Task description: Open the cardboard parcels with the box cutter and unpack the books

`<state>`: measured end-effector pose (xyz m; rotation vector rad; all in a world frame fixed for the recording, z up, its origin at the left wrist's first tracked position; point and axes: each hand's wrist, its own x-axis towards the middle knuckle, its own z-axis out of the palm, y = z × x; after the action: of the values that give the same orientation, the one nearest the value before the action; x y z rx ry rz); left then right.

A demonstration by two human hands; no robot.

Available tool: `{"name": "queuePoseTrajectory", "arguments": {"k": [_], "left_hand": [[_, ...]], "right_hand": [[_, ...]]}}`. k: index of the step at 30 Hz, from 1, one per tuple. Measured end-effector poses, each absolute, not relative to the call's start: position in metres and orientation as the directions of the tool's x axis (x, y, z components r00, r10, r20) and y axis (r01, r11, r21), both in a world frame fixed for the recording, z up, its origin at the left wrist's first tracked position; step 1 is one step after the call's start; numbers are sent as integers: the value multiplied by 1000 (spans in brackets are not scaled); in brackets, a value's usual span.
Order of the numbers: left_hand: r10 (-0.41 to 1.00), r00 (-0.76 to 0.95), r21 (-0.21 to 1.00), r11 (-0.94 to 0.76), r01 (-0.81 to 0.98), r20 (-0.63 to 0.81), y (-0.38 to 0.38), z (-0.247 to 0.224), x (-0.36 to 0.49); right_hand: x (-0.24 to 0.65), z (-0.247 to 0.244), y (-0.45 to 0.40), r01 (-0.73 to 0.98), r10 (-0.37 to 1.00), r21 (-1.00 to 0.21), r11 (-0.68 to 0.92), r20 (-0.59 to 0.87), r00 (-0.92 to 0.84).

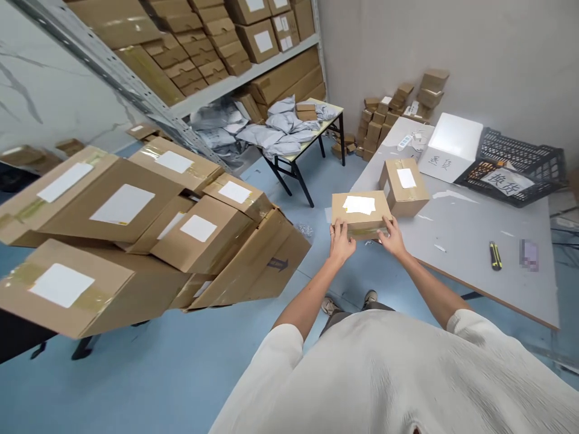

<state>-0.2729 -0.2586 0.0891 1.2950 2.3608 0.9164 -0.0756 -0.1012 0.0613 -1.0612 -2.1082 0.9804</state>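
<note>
Between my two hands is a brown cardboard box (362, 231) with overlapping white labels on its top. My left hand (341, 243) grips its near left corner, fingers bent over the edge. At the near right corner my right hand (392, 238) closes on the same box. It is held at the left edge of the grey table (465, 241); whether the table bears any of its weight I cannot tell. Just behind and to the right, a second cardboard box (409, 202) with a white label stands on the table.
Labelled cartons (199, 235) are piled on a cart at left. A box cutter (495, 256), a white bin (452, 144) and a black crate (520, 144) are on the table. Grey parcels (289, 123) cover a small table near the shelf (244, 78). Small boxes (375, 129) stack by the wall.
</note>
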Motion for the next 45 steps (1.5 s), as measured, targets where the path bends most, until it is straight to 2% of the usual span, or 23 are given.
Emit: {"name": "queuePoseTrajectory", "arguments": {"k": [5, 12, 19, 27, 34, 40, 45], "left_hand": [[856, -516, 633, 390, 669, 18, -229, 76, -254], [901, -433, 611, 335, 717, 13, -201, 69, -257], [952, -298, 633, 269, 726, -62, -157, 59, -263], [991, -131, 674, 123, 728, -39, -101, 48, -272], [999, -49, 664, 52, 746, -23, -65, 46, -272], [991, 6, 642, 80, 762, -131, -43, 45, -274], [985, 2, 578, 100, 810, -173, -43, 52, -273]], "right_hand": [[-49, 48, -79, 432, 871, -840, 327, 91, -482], [-36, 44, -62, 439, 865, -812, 385, 152, -479], [-22, 36, -43, 528, 919, -779, 339, 153, -364], [-11, 27, -25, 607, 964, -756, 244, 119, -240], [3, 25, -9, 648, 976, -741, 177, 45, -215], [14, 17, 10, 662, 977, -741, 113, -37, -208], [13, 18, 33, 652, 963, -724, 227, 66, -262]]}}
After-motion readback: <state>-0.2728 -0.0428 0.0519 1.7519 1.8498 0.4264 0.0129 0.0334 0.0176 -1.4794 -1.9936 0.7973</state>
